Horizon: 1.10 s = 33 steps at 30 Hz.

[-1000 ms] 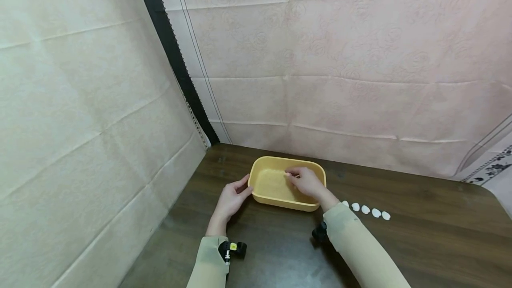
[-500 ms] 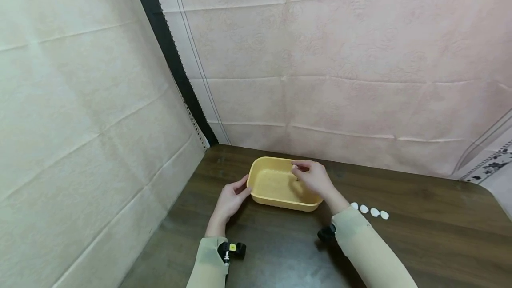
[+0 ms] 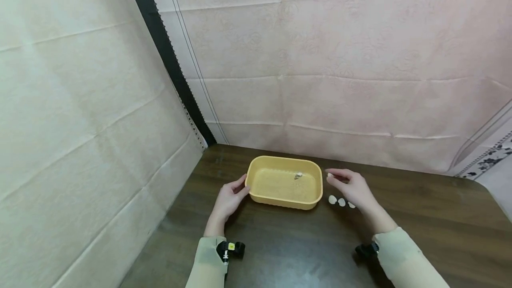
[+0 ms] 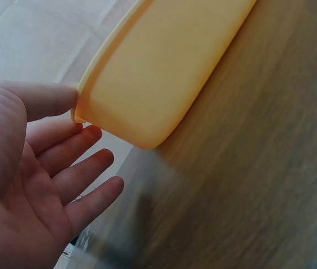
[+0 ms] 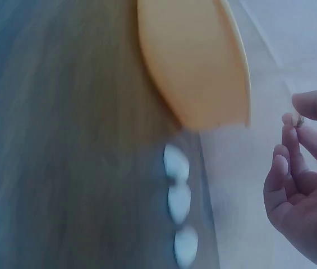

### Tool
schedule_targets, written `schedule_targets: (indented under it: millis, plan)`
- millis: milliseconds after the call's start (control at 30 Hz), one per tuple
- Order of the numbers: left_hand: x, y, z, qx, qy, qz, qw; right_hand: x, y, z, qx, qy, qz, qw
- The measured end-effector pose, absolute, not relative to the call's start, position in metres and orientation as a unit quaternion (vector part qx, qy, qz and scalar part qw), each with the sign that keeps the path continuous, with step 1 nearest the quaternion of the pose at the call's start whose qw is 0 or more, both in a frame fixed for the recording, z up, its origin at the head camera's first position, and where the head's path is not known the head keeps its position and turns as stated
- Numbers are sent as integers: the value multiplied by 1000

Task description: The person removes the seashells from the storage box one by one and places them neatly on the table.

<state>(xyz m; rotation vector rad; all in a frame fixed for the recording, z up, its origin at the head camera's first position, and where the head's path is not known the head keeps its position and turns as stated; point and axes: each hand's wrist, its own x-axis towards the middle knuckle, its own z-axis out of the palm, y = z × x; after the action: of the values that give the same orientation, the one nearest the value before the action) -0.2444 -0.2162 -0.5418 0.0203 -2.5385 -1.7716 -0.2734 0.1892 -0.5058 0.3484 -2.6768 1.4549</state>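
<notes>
A yellow plastic tray (image 3: 284, 203) stands on the table, and one small pale shell-like piece (image 3: 298, 175) with dark marks lies inside it. My left hand (image 3: 229, 199) holds the tray's left end between thumb and forefinger; in the left wrist view the other fingers (image 4: 88, 174) hang apart from it. Just right of the tray, my right hand (image 3: 354, 188) pinches another small shell-like piece (image 5: 299, 119) between thumb and forefinger. Below that hand lies a row of white oval pieces (image 5: 179, 203), three showing. My right hand may hide others.
The brown wooden table (image 3: 280, 243) meets a pale patterned cloth wall (image 3: 340, 101) behind the tray. Another cloth wall (image 3: 100, 146) rises on the left. Each wrist carries a small black camera (image 3: 236, 250).
My right hand has left the tray's inside and moved right, past its end. The piece inside and the row's left end have come into view. My left hand stays at the tray.
</notes>
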Motion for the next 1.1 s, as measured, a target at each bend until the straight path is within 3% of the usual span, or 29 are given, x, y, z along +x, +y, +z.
schedule_targets:
  millis: [600, 1100]
  plan:
    - [-244, -217, -540, 3, -819, -573, 23, -234, 284, -524, 50, -894, 446, -2]
    - [-244, -216, -541, 4, -819, -573, 22, -216, 324, -541, 15, -907, 421, -18]
